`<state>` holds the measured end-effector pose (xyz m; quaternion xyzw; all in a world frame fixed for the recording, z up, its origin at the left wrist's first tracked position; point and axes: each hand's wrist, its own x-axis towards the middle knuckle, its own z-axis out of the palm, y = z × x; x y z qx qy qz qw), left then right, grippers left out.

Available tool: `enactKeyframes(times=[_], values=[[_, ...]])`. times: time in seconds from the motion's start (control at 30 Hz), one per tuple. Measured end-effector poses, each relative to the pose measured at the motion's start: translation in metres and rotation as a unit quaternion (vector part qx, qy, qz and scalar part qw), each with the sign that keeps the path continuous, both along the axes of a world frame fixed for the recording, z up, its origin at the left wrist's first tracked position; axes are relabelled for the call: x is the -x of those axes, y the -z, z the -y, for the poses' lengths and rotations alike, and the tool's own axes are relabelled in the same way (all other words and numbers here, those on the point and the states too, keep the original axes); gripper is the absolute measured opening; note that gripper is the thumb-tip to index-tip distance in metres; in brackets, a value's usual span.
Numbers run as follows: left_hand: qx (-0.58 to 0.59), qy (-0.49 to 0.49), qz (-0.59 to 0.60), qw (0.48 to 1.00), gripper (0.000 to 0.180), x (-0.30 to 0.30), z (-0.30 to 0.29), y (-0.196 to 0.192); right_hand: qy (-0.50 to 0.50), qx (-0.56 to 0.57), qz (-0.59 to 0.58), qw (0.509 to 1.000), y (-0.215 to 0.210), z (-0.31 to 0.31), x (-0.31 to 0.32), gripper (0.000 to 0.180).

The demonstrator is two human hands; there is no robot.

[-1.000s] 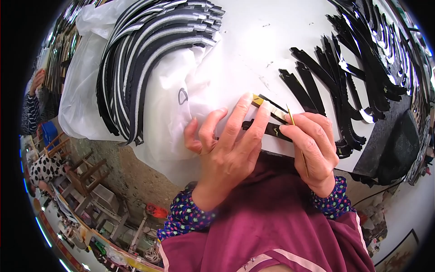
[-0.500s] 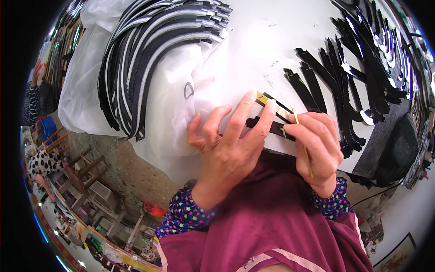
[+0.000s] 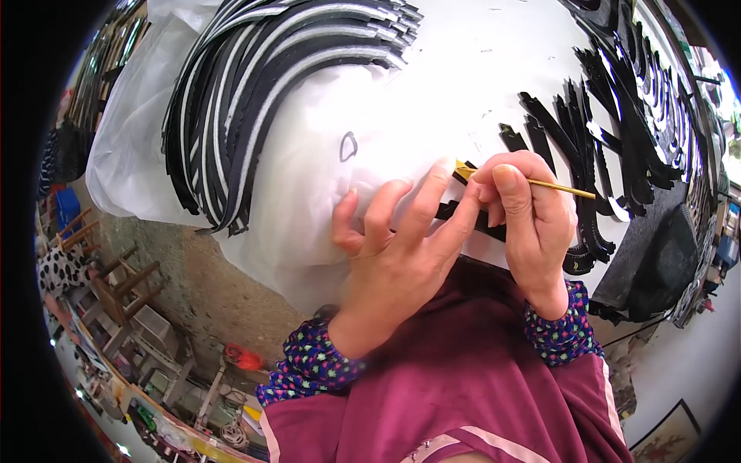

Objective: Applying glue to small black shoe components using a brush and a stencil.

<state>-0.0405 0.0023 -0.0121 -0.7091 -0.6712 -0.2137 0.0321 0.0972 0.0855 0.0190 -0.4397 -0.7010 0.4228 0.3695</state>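
Observation:
My right hand (image 3: 532, 216) is closed in a pinch around a thin gold-coloured stick (image 3: 563, 187), whose free end sticks out to the right. My left hand (image 3: 405, 255) is open, fingers spread, its fingertips pressing down at the work on the white tabletop. Between the two hands a small yellow piece (image 3: 463, 167) shows on a dark strip, mostly hidden by my fingers. A second short black strip (image 3: 447, 209) lies under my left fingers and runs toward my right hand. Just beyond my right hand lie more black strips (image 3: 542, 139).
At the far left, curved black-and-grey strips (image 3: 270, 85) are stacked on a white plastic bag (image 3: 297, 162). Many black strips (image 3: 610, 139) lie in bundles along the right of the white table (image 3: 463, 46). Wooden stools (image 3: 123, 293) stand on the floor at left.
The stick has swung from pointing down toward me to pointing right, and my right hand has turned and come closer to my left fingertips. My left hand has barely moved.

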Motion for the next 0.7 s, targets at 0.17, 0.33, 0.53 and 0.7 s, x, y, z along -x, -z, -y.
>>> enactKeyframes(times=[0.17,0.33,0.53,0.7], values=[[0.004,-0.002,0.001,1.0,0.037,-0.0004,-0.0007,-0.0017,-0.019,-0.038,0.044,0.998,0.0,-0.0023,0.0008,0.012],[-0.004,-0.009,0.014,1.0,0.038,-0.0022,-0.0011,-0.0009,0.021,-0.029,0.049,0.998,-0.0014,0.0037,0.0024,0.009],[-0.003,-0.009,0.021,1.0,0.038,-0.0019,-0.0005,0.0003,-0.021,-0.05,0.052,0.997,-0.0009,-0.0033,0.0014,0.011],[-0.008,-0.007,0.02,1.0,0.038,-0.0015,-0.0006,0.0003,-0.015,-0.077,0.035,0.996,0.0055,-0.002,-0.0001,0.012]])
